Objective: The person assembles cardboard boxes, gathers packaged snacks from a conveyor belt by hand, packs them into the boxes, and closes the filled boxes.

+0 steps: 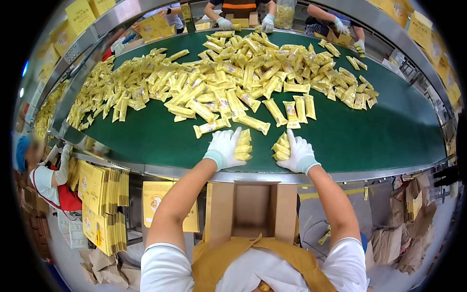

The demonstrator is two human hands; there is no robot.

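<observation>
My left hand (224,148), in a white glove, is closed around a small stack of yellow wrapped snack packets (243,146) at the near edge of the green conveyor belt (155,134). A matching stack of packets (280,148) is gripped by my right hand (300,153), also gloved. The two stacks face each other with a gap between them. Just beyond lie loose yellow packets (292,113) and a large heap of the same packets (233,73). Below the belt edge, against my body, stands a brown cardboard box (221,211) with its flaps apart.
A metal rail (194,175) borders the belt. Flat yellow cartons (104,194) are stacked at left, near a person in a red apron (70,194). Across the belt, gloved co-workers handle packets and boxes (253,19). Brown paper sacks (389,243) lie at lower right.
</observation>
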